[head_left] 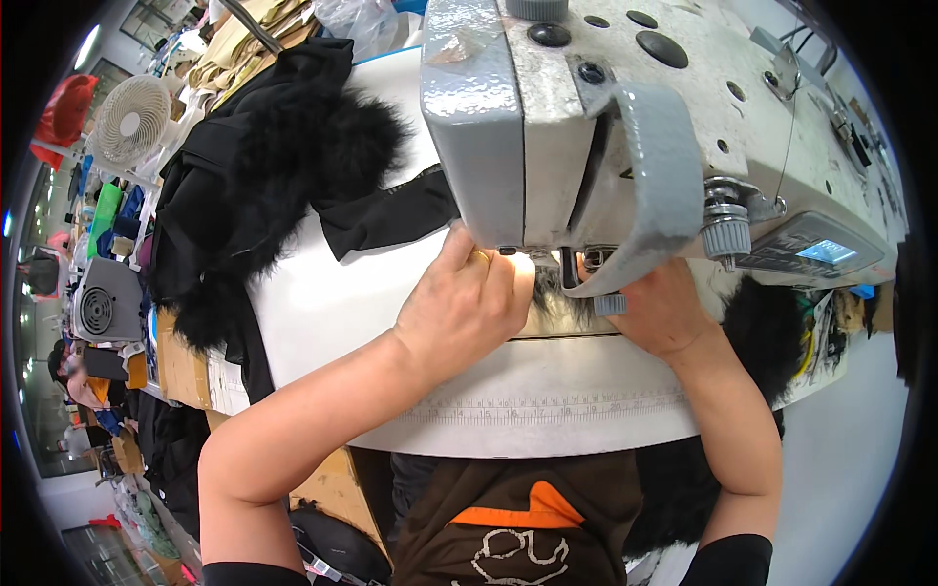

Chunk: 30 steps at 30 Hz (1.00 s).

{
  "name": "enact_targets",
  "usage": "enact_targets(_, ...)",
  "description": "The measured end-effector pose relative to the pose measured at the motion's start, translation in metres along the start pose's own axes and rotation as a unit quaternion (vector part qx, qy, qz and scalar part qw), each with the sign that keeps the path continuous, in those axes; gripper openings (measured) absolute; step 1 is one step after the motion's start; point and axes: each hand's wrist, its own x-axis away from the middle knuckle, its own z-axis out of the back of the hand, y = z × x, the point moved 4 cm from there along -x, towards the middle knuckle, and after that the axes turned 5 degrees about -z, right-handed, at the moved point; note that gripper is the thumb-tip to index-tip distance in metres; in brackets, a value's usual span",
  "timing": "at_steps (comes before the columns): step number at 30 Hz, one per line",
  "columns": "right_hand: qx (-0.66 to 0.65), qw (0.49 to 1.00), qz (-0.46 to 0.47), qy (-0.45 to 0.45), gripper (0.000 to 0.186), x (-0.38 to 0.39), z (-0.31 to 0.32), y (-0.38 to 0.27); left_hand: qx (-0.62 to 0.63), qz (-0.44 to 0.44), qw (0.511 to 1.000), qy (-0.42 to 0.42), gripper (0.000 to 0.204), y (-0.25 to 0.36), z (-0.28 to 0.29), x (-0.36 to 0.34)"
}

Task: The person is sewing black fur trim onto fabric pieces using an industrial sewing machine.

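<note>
My left hand (467,301) is closed in a pinch to the left of the needle area of a grey-white sewing machine (562,127). Its fingers press on a piece of black fur (557,305) lying at the lit needle area, with the fingertips partly hidden. My right hand (664,311) reaches in from the right behind the grey guard (664,186), close to the fur; most of its fingers are out of sight. A black fabric strip (386,217) lies beyond my left hand, one end passing behind the machine head.
Black garments with fluffy fur (313,161) are heaped at the left of the white table (332,313). More black fur (762,332) hangs beside my right forearm. A ruler scale (547,408) runs along the table's front edge. Fans (132,122) and clutter stand farther left.
</note>
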Motion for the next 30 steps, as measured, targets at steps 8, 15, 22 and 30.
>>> enact_targets(8,-0.008,1.000,-0.013,0.022,0.033,-0.001,-0.002,0.001,0.012,-0.003,1.000,-0.013,0.008,0.000,0.000,0.001)
enact_targets(15,-0.040,0.995,0.012,0.089,0.007,-0.006,0.009,-0.005,-0.001,0.001,1.000,0.002,0.008,0.002,-0.002,-0.001)
enact_targets(22,-0.056,0.994,0.018,0.090,0.006,-0.008,0.003,0.000,-0.003,0.004,1.000,-0.003,0.010,0.001,-0.005,0.003)
enact_targets(30,-0.037,0.997,-0.064,-0.032,0.040,0.003,-0.033,0.020,-0.045,0.023,0.997,-0.051,0.009,-0.009,-0.014,0.005)
